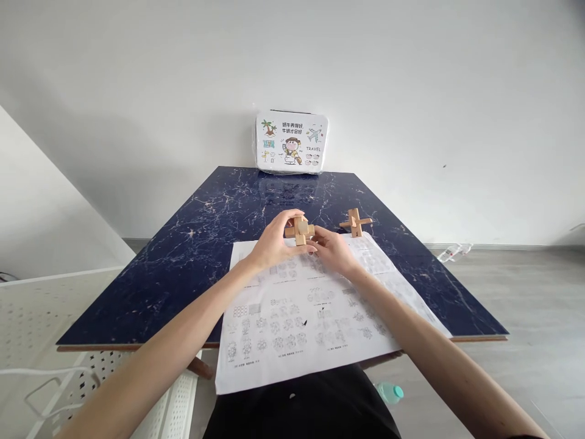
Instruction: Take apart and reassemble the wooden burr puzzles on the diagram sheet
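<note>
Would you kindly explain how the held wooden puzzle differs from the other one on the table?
The held puzzle looks chunkier, with short, thick bars, while the other puzzle has longer, slimmer arms. The held puzzle sits in the left hand, the right hand beside it; the other puzzle rests untouched at the far right corner of the sheet. Both are light wood with crossing pieces.

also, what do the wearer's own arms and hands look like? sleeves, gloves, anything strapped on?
Left hand and right hand are ungloved, no rings visible. Left forearm and right forearm are bare, slim, tapering to the wrists: no watch, straps or markings visible. Dark sliver by the right arm could be a sleeve; can't tell.
</note>
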A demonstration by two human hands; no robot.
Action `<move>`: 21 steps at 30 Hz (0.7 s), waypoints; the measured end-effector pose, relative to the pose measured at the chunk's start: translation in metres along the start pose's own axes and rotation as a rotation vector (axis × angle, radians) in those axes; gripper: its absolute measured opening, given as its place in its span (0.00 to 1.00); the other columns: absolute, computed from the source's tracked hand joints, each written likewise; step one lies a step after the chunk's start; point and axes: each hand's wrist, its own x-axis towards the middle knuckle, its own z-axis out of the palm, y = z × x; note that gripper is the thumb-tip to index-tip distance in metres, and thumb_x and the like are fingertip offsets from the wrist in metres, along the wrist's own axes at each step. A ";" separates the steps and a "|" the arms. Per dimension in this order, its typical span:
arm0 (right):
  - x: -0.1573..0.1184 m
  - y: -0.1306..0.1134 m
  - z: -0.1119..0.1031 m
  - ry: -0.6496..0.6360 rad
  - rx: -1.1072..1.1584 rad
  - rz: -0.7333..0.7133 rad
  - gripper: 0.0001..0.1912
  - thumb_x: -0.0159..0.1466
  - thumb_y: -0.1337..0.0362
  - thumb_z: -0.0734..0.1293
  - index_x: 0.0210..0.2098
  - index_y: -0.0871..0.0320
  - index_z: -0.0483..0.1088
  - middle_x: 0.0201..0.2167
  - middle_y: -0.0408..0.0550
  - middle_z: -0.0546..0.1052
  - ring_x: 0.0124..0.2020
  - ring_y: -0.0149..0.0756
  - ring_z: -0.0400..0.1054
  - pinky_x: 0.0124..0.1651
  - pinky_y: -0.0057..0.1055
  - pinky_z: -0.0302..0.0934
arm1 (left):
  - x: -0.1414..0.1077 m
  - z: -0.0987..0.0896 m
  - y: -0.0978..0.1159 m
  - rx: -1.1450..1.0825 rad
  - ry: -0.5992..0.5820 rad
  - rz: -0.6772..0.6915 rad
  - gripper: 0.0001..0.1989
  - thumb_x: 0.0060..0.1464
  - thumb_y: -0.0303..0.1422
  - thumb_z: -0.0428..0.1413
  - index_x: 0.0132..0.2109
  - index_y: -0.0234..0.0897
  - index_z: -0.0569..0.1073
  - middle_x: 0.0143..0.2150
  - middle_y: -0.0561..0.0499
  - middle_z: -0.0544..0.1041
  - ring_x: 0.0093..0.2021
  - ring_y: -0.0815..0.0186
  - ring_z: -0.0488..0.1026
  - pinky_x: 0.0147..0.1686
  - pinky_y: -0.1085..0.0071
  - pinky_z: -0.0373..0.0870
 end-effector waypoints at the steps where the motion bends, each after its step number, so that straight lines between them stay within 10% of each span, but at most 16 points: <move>1: 0.000 0.001 0.001 -0.006 0.027 0.004 0.11 0.68 0.55 0.67 0.42 0.55 0.75 0.33 0.46 0.79 0.30 0.37 0.72 0.33 0.32 0.65 | 0.000 0.000 0.000 0.002 0.006 -0.009 0.35 0.53 0.47 0.71 0.62 0.46 0.68 0.60 0.43 0.77 0.60 0.50 0.75 0.61 0.52 0.68; 11: 0.002 0.008 0.000 0.010 0.017 -0.018 0.09 0.66 0.60 0.66 0.43 0.54 0.75 0.32 0.44 0.78 0.32 0.37 0.70 0.34 0.31 0.63 | 0.001 -0.001 0.011 0.020 0.070 0.020 0.33 0.51 0.48 0.72 0.60 0.44 0.72 0.54 0.45 0.81 0.54 0.52 0.77 0.57 0.54 0.70; 21: 0.004 0.012 -0.003 0.100 -0.098 0.112 0.21 0.68 0.43 0.68 0.42 0.55 0.74 0.33 0.47 0.78 0.28 0.37 0.68 0.31 0.33 0.56 | 0.011 -0.009 -0.035 -0.052 0.502 -0.181 0.20 0.62 0.49 0.64 0.52 0.42 0.73 0.54 0.44 0.82 0.52 0.59 0.79 0.50 0.62 0.73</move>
